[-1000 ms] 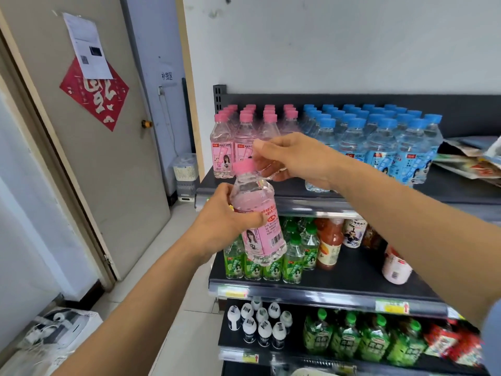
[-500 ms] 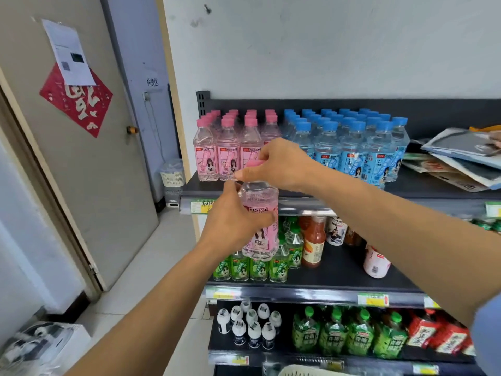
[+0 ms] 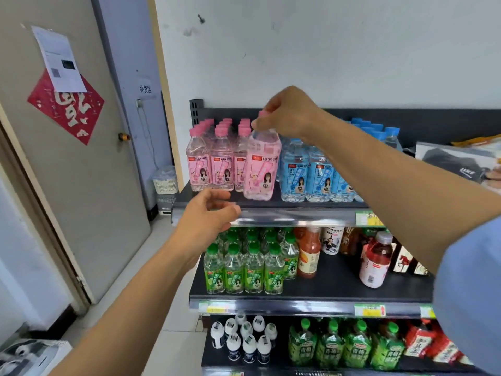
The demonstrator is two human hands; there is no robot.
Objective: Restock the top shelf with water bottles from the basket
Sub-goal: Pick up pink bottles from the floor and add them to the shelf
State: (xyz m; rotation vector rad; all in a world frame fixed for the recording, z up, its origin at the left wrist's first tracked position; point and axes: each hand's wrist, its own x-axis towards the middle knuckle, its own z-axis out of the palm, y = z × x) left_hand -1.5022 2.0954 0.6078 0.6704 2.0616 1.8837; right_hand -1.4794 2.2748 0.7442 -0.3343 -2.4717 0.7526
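My right hand (image 3: 287, 115) pinches the pink cap of a pink peach-soda bottle (image 3: 261, 165), which stands upright at the front of the top shelf (image 3: 298, 206). It sits between the pink bottle rows (image 3: 211, 161) on its left and the blue bottle rows (image 3: 317, 169) on its right. My left hand (image 3: 208, 213) hovers just below and left of it, at the shelf's front rail, holding nothing, its fingers loosely curled. The basket is out of view.
Green-label bottles (image 3: 244, 267) and mixed drinks (image 3: 375, 261) fill the middle shelf; small white bottles (image 3: 244, 337) and green bottles (image 3: 341, 346) fill the lower one. Magazines (image 3: 458, 164) lie on the top shelf's right end. A door (image 3: 70, 158) stands left.
The pink bottle went up from chest height onto the top shelf under my right hand. My left hand let go of its body and now hangs below it.
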